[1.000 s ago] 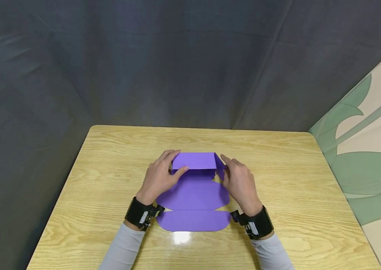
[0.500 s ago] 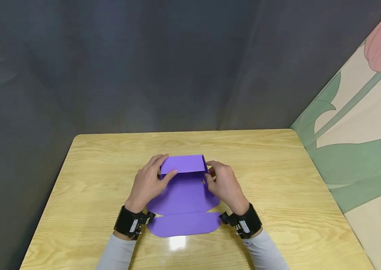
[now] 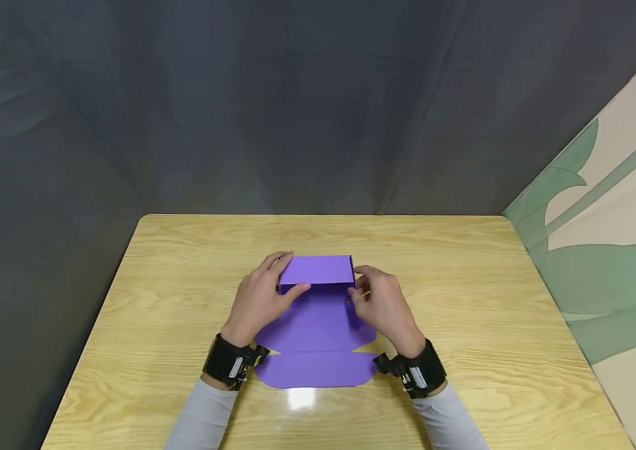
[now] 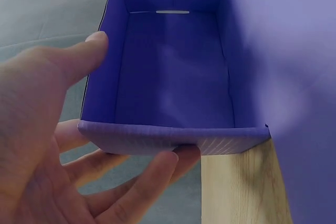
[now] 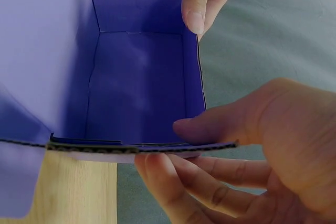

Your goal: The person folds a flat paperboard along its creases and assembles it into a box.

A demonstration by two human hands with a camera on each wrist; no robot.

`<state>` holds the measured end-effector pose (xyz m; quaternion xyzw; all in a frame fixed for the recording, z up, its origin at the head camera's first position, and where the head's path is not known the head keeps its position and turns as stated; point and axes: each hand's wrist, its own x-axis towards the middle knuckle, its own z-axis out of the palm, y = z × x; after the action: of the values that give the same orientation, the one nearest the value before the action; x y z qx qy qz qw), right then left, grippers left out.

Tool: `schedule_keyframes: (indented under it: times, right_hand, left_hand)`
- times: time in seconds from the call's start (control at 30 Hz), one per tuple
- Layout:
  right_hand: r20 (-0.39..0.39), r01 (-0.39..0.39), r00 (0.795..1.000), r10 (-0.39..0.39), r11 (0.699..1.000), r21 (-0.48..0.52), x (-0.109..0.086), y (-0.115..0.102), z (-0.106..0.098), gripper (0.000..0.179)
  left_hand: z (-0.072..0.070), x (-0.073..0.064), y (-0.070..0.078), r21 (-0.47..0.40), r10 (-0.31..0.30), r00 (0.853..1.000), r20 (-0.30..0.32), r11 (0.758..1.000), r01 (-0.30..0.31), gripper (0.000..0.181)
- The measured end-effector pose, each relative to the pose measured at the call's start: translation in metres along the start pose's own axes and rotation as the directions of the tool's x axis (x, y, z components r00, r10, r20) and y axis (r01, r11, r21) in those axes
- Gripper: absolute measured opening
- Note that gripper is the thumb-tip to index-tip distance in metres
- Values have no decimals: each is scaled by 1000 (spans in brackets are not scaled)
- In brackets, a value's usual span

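Head view, part-folded purple cardboard box (image 3: 318, 270) laid on wood-grain table (image 3: 211, 237), flanked by left hand (image 3: 258, 301) and right hand (image 3: 386, 306), left wrist view, box end gripped by the left hand, right wrist view, opposite end wall (image 5: 142, 149) pinched between right thumb (image 5: 226, 121) and fingers (image 5: 164, 179)
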<state>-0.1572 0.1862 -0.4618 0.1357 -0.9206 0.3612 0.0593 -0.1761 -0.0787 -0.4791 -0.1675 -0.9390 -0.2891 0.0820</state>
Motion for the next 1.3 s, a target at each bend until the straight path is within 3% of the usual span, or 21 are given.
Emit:
schedule_keyframes:
  times: [0.3, 0.43, 0.6, 0.77, 1.07, 1.3]
  right_hand:
    - [5, 32, 999, -32, 999, 34, 2, 3, 0, 41]
    - [89, 41, 995, -52, 992, 120, 3, 10, -9, 38]
    - [215, -4, 975, -54, 965, 263, 5, 21, -20, 37]
    - [243, 16, 965, -96, 951, 309, 7, 31, -21, 49]
    - [283, -14, 953, -110, 916, 402, 8, 33, -21, 72]
    - [301, 2, 945, -126, 924, 381, 10, 34, -20, 92]
  left_hand:
    - [0, 0, -1, 26, 18, 1000, -13, 999, -18, 74]
    - [0, 0, -1, 34, 20, 1000, -19, 999, -19, 74]
    - [-1, -1, -1, 35, 19, 1000, -22, 999, -18, 73]
    - [-1, 0, -1, 31, 30, 999, -22, 999, -29, 73]
    - [-1, 2, -4, 38, 45, 999, -3, 998, -45, 72]
    - [-2, 1, -2, 45, 45, 999, -1, 998, -45, 72]
